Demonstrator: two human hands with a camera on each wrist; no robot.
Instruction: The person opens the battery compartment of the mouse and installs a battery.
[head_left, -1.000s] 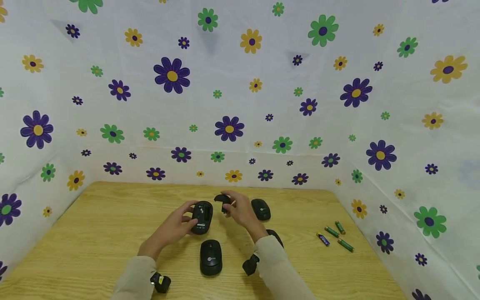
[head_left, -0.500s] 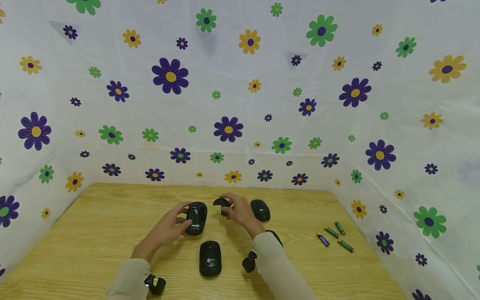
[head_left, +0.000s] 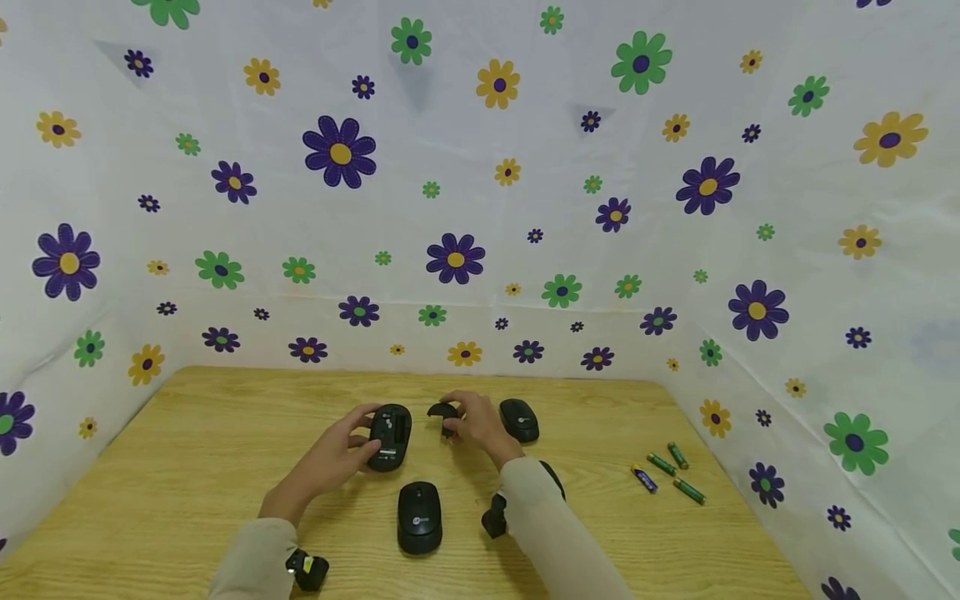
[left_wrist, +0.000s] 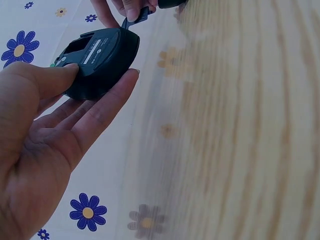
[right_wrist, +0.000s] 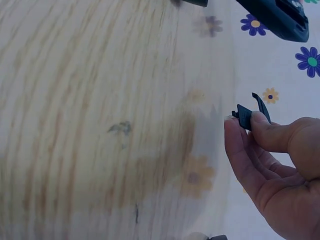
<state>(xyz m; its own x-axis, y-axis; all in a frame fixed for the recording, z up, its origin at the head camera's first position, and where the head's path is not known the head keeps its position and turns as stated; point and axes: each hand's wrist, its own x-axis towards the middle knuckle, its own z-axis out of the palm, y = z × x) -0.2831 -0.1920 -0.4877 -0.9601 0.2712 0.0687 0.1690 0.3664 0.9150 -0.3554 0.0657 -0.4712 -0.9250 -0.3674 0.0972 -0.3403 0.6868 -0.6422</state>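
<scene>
My left hand (head_left: 339, 450) holds a black computer mouse (head_left: 390, 457), its underside turned toward the head camera and its battery slot uncovered. In the left wrist view the thumb lies on the underside of that mouse (left_wrist: 107, 57), and the fingers support it from below. To its right, my right hand (head_left: 480, 423) pinches a small curved black battery cover (head_left: 442, 411). The right wrist view has this cover (right_wrist: 245, 117) between thumb and fingertips, with a thin tab sticking out. Cover and mouse are apart, both above the table.
A black mouse (head_left: 419, 518) lies upright in front, another mouse (head_left: 519, 420) beyond the right hand. The right sleeve partly hides a third mouse (head_left: 553, 477). Several green batteries (head_left: 688, 491) and a blue battery (head_left: 643, 478) lie on the wooden table (head_left: 187, 467); a flowered sheet (head_left: 480, 208) surrounds it.
My left hand has moved left with the mouse, widening its gap from the battery cover. The right hand has sunk slightly and still pinches the cover.
</scene>
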